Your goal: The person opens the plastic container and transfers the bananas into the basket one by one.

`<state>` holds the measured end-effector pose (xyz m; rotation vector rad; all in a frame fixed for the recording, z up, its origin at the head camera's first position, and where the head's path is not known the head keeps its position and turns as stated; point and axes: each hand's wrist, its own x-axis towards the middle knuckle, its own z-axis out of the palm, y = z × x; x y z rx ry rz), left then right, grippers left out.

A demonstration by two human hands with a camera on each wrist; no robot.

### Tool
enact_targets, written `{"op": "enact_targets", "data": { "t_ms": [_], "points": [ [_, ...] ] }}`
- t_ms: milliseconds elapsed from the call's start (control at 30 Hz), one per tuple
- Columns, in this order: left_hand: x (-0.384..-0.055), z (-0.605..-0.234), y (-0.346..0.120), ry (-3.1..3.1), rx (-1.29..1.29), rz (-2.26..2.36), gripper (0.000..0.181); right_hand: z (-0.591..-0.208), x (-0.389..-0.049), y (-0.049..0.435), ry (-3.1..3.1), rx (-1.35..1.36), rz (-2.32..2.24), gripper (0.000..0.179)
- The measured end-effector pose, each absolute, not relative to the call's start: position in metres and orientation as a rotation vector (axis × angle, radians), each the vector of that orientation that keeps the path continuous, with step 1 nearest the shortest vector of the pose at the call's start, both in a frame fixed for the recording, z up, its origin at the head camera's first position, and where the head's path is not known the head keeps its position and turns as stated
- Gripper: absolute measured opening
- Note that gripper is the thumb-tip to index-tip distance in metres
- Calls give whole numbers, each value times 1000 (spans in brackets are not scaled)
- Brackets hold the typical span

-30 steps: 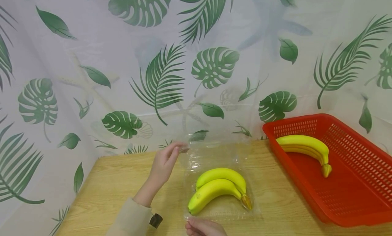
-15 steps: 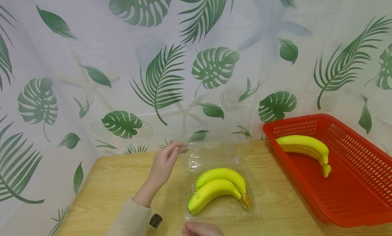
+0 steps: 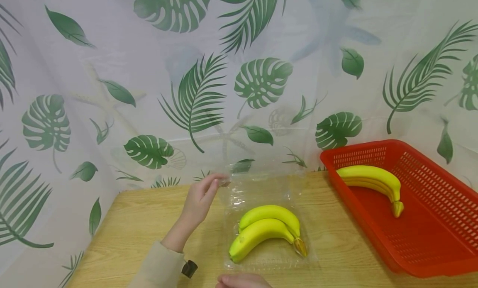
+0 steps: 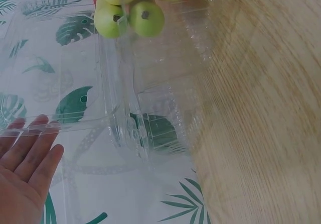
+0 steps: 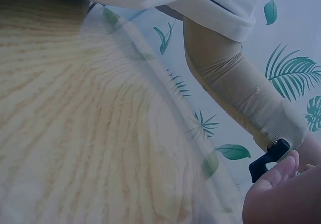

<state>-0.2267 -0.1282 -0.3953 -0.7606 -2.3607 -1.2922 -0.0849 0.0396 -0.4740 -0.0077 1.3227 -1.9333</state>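
Note:
A clear plastic clamshell box (image 3: 269, 265) sits on the wooden table with its lid raised at the back. Inside it lies a bunch of yellow bananas (image 3: 261, 236), stem toward the right; their greenish tips show through the plastic in the left wrist view. My left hand (image 3: 199, 198) reaches to the lid's left side, fingertips touching its edge. Seen from the left wrist, the fingers (image 4: 37, 156) are fairly straight against the clear lid. Below the box's front edge is my right hand (image 3: 242, 281), loosely curled, holding nothing and partly cut off by the frame.
A red perforated basket (image 3: 358, 221) stands on the right, with another bunch of bananas (image 3: 373, 178) in it. The wooden table (image 3: 149, 221) meets a white leaf-patterned sheet (image 3: 209, 30) behind. A black camera mount (image 3: 189, 269) is on my left wrist.
My right hand has drawn away from the box's front edge, moving down and slightly left. The left hand, box and bananas stay in place.

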Motion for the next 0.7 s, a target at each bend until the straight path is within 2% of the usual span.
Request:
{"op": "enact_targets", "data": {
  "t_ms": [167, 433, 700],
  "points": [
    [-226, -396, -128, -2349, -766, -1293, 29, -465, -87, 45, 1435, -81, -1857, 51],
    [-226, -395, -129, -2340, -788, -1308, 29, -452, -89, 53, 1331, -150, -1965, 39],
    [-226, -395, -129, -2350, -772, -1322, 29, -441, -97, 61, 1211, -115, -1950, 39]
  ]
}}
